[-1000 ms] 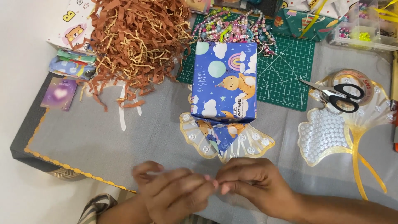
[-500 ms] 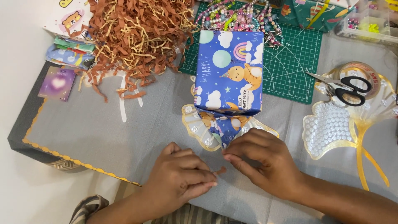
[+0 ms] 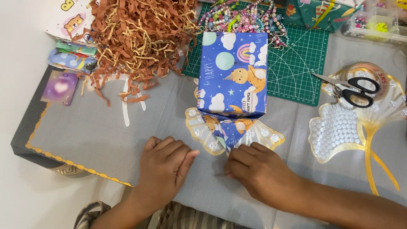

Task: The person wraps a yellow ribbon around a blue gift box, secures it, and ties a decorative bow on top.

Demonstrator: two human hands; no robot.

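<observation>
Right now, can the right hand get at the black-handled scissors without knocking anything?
Probably yes. The right hand lies flat on the grey mat near the blue wrapped box; the black-handled scissors lie uncovered on the tape roll, with only the flat yellow fan-shaped sheet between.

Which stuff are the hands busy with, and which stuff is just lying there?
Busy with:
left hand, flat on the grey table
right hand, fingers at the blue wrapped box's folded paper flap

Just lying there:
scissors
tape roll
brown paper shreds
beads
green cutting mat
purple card
</observation>
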